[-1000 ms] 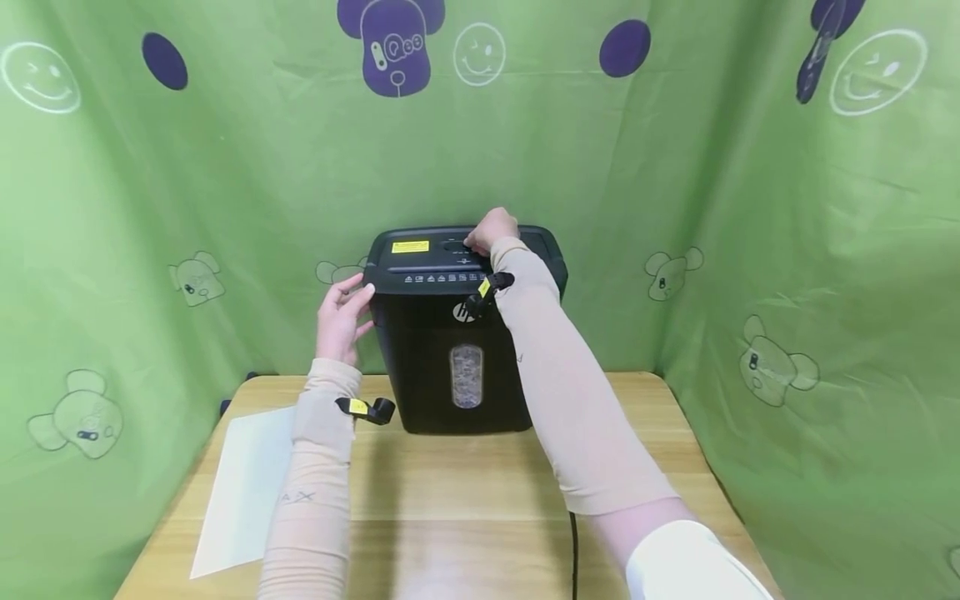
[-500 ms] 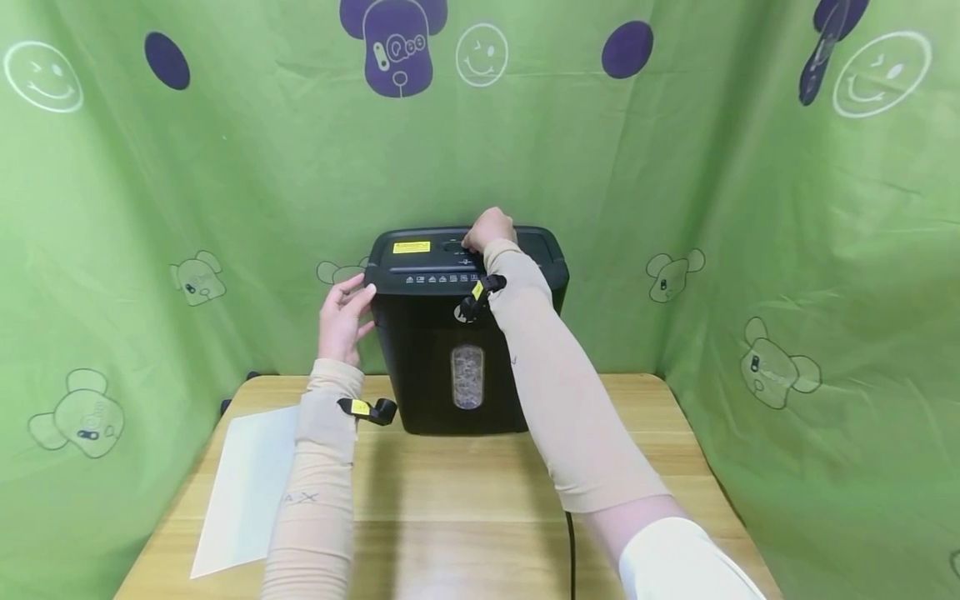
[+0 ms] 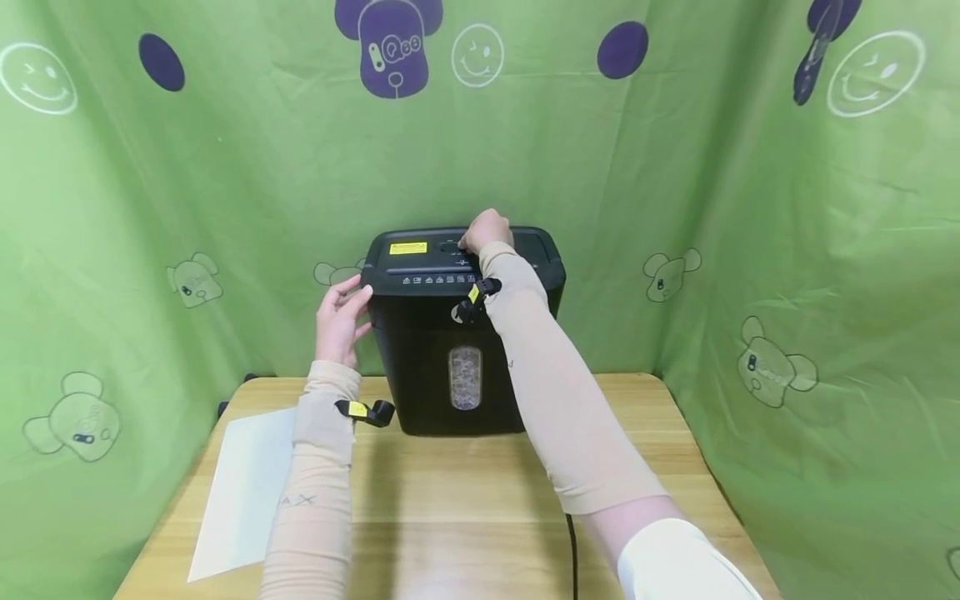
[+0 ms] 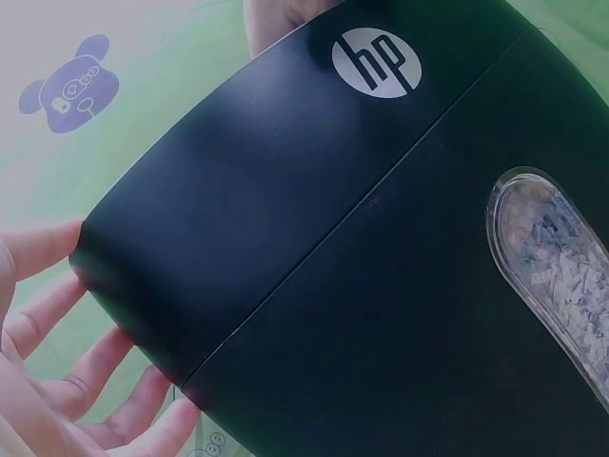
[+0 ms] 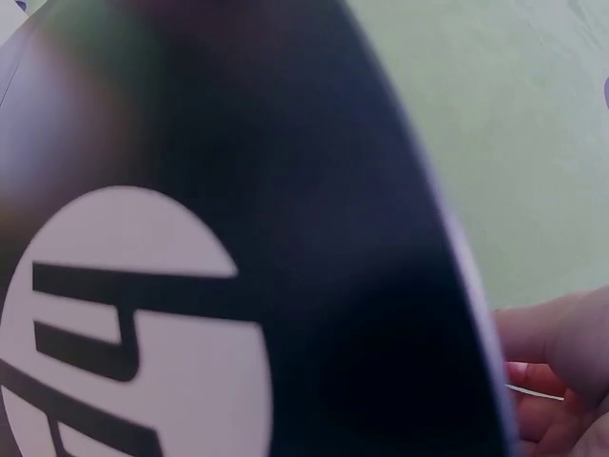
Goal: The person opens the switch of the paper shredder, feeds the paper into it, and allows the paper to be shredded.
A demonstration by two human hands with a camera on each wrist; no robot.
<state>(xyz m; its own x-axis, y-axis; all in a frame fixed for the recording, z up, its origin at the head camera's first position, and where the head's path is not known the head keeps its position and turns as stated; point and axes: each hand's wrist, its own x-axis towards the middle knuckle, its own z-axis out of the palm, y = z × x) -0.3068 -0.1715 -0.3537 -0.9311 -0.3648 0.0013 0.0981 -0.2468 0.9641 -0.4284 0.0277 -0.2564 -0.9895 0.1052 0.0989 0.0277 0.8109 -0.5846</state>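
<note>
A black HP paper shredder (image 3: 416, 358) stands upright toward the back of the table. Its front window (image 4: 561, 257) shows paper shreds inside. My left hand (image 3: 339, 321) touches the upper left side of the shredder, fingers spread and fingertips against the casing in the left wrist view. Bent at the wrist, my right hand (image 3: 487, 232) is on the shredder's top, its fingertips by the dark control (image 3: 450, 247). The right wrist view shows some fingers (image 5: 538, 371) folded behind the top edge. What those fingertips press or hold is hidden.
White paper (image 3: 243, 492) lies at the table's left, partly under the left forearm. A black cord (image 3: 573, 554) runs down the near side of the wooden table (image 3: 450, 492). Green printed curtain (image 3: 547, 150) encloses the back and both sides.
My right hand and forearm have shifted slightly left over the shredder's top. The left hand stays at the shredder's side.
</note>
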